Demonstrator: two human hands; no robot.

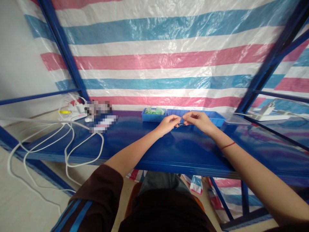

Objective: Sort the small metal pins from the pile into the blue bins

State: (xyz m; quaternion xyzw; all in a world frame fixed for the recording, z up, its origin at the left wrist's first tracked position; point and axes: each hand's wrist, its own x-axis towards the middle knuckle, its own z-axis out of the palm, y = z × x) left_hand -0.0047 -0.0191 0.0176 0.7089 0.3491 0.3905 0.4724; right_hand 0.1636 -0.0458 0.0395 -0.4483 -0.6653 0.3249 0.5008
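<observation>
My left hand [169, 124] and my right hand [195, 120] come together above the blue tabletop, just in front of the blue trays. The fingers of each are closed in a pinch, with the fingertips close to one another. A small, thin, shiny piece [181, 125] shows at the fingertips; it is too small to name. Behind my left hand is a blue tray [151, 118] with green material in clear plastic [155, 111] in it. A longer blue tray [218, 120] lies behind my right hand, partly hidden by it.
White cables [102, 146] loop over the table's left side and hang off its edge. A power strip [77, 112] lies at the far left, another [267, 114] at the right. A clear plastic lid or box [238, 119] is right of the trays. Blue posts [64, 48] frame a striped sheet [154, 59].
</observation>
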